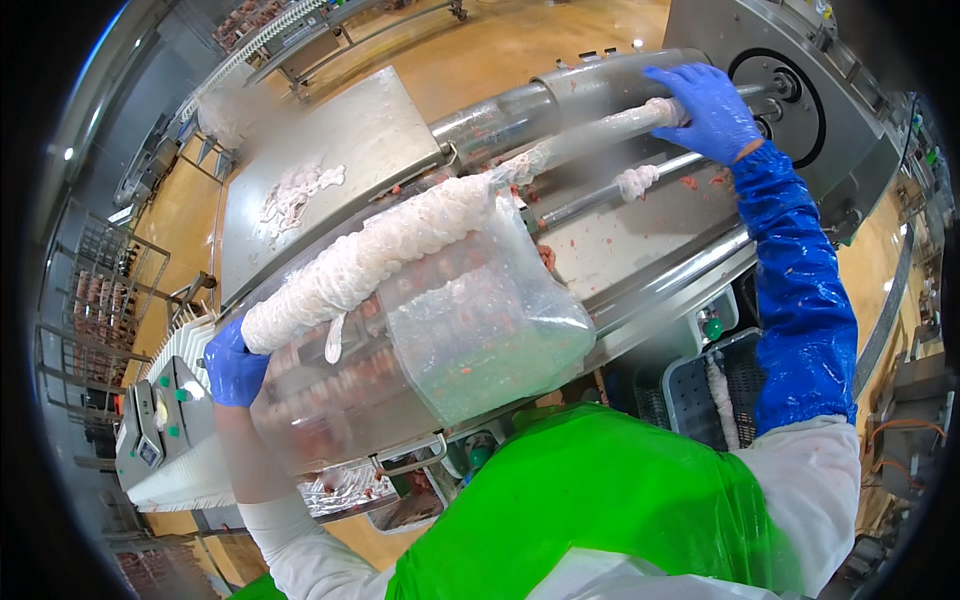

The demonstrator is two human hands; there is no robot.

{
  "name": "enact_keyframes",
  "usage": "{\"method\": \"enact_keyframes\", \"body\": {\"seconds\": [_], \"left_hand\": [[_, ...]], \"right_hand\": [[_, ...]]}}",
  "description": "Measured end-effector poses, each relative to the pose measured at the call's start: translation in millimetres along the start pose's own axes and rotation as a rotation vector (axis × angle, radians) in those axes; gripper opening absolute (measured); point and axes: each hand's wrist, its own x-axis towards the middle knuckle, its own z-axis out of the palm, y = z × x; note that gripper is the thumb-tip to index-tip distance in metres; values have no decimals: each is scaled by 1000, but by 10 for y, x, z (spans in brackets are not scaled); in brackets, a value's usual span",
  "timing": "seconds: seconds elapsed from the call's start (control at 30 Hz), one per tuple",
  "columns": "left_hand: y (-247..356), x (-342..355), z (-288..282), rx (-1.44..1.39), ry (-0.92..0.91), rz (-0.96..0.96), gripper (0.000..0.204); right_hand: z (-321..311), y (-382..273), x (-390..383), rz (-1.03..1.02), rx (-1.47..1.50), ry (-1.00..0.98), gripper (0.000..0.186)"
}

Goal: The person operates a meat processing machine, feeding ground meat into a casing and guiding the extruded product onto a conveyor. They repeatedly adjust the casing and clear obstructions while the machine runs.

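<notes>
A long, pale, wrinkled casing (370, 262) lies bunched in a slanting roll across the steel machine. My left hand (237, 362), in a blue glove, is closed round its near left end; part of the fingers is hidden. At the far right my right hand (710, 112), gloved with a blue sleeve, straddles a long tube (600, 132). Its fingers are stretched out beyond the tube and its thumb is on the near side, touching a small bunch of pale casing (662, 112). A second, thinner rod (590, 207) carries another pale clump (637, 181).
Clear plastic sheeting (490, 340) hangs below the roll. A steel side table (380, 110) holds a loose pale heap (300, 195). The machine's round-plated housing (850, 120) stands at the right. Below it is a dark basket (690, 395). A weighing scale (150, 450) is at the left.
</notes>
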Motion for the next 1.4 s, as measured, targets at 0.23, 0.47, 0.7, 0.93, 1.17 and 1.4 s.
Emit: {"method": "enact_keyframes", "body": {"seconds": [0.23,0.47,0.7,0.93,1.17,1.4], "left_hand": [[-20,-5,8,-25,22,-18,33],[24,-9,17,-37,38,-66,34],[-7,-16,26,17,51,-48,33],[-10,-13,39,18,90,29,30],[1,-6,15,27,94,73,29],[19,-12,26,66,95,54,31]], "right_hand": [[313,161,-85,40,-28,-177,22],[316,-1069,456,-136,175,-149,19],[353,-1736,765,-238,277,-105,19],[187,-952,532,-158,138,-295,23],[82,-941,459,-139,272,-232,28],[267,-1620,754,-272,372,-227,26]]}}
